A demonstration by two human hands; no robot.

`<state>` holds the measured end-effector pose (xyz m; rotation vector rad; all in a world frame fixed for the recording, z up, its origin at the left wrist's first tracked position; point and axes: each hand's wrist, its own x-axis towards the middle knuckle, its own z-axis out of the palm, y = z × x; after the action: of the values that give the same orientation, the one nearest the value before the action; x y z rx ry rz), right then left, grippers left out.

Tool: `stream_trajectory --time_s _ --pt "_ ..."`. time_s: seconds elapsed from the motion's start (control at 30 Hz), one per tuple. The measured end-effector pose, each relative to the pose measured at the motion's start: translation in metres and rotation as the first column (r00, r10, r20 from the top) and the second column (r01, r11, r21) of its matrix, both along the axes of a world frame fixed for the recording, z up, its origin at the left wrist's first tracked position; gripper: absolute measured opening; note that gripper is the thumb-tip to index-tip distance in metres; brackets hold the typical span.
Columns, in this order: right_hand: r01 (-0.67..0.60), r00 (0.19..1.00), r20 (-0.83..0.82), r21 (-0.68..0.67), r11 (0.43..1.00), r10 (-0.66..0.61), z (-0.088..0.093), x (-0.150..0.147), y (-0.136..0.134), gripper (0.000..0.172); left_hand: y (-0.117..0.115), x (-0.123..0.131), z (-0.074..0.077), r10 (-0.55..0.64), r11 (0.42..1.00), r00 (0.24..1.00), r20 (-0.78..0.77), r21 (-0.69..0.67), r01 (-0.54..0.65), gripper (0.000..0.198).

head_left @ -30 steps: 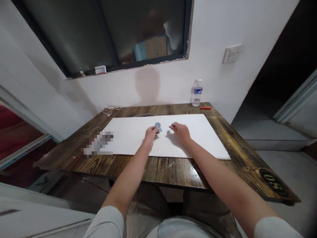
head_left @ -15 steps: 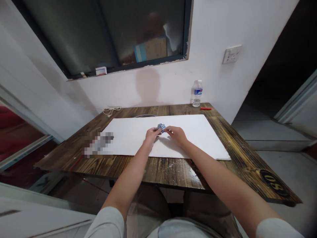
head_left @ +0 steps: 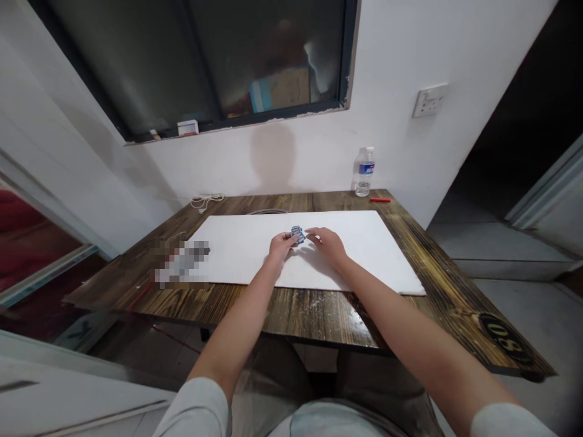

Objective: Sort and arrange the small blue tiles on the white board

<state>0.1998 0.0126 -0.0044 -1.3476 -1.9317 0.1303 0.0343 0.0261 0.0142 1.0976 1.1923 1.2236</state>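
Observation:
My left hand (head_left: 281, 245) is closed on a small stack of blue-and-white rectangular pieces (head_left: 297, 233), gripped at its left side with the thumb on top. The pieces look like small cards spread in overlapping steps, but are too small to tell for certain. Just right of the stack, my right hand (head_left: 328, 244) has its thumb and fingers apart, with nothing visible between them. Both hands are over the middle of a white board (head_left: 237, 249), where their shadows fall.
The board lies on a dark wooden table (head_left: 296, 312). Along the back are a white cord (head_left: 206, 199), a clear plastic bottle (head_left: 365, 173) and a red pen-like stick (head_left: 380, 200). A pixelated patch hides something at the board's left end. A wall and window rise behind.
My right fingertips have come off the stack and opened slightly at its right side. The left hand keeps its hold. The view has shifted a little.

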Motion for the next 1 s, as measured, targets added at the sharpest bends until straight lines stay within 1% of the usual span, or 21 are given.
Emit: stream_trajectory --time_s 0.07,0.1,0.2,0.27,0.4,0.53,0.73,1.0 --pt "0.06 0.997 0.037 0.014 0.998 -0.061 -0.004 0.003 0.005 0.03 0.001 0.0 -0.001 0.009 1.0 1.0 0.004 0.001 -0.009 0.026" --pt "0.073 0.995 0.064 -0.004 0.997 -0.072 -0.006 0.004 0.007 0.031 0.002 0.0 -0.001 0.016 1.0 1.0 0.004 0.0 -0.016 0.026" --pt "0.067 0.988 0.144 -0.113 0.991 -0.05 -0.011 0.007 0.01 0.032 0.002 0.0 -0.002 0.043 0.999 0.999 0.001 -0.011 -0.043 0.027" --pt "0.063 0.983 0.183 -0.153 0.986 -0.035 -0.01 0.008 0.008 0.031 0.002 0.0 -0.002 0.062 0.998 0.998 0.003 -0.013 -0.062 0.028" --pt "0.05 0.966 0.26 -0.128 0.99 -0.016 -0.003 0.007 0.003 0.023 0.003 -0.001 -0.002 0.099 0.995 0.995 0.012 -0.011 -0.099 0.031" --pt "0.041 0.944 0.331 -0.126 0.991 0.003 0.002 0.004 0.0 0.023 0.004 -0.002 -0.003 0.112 0.994 0.994 0.005 -0.006 -0.112 0.03" --pt "0.057 0.945 0.327 -0.119 0.991 -0.015 0.007 0.002 -0.005 0.027 0.006 -0.001 -0.004 0.106 0.994 0.994 -0.002 0.007 -0.106 0.028" --pt "0.039 0.928 0.373 -0.13 0.991 0.012 0.008 0.002 -0.006 0.029 0.007 -0.003 -0.007 0.074 0.997 0.996 -0.054 0.012 -0.073 0.033"
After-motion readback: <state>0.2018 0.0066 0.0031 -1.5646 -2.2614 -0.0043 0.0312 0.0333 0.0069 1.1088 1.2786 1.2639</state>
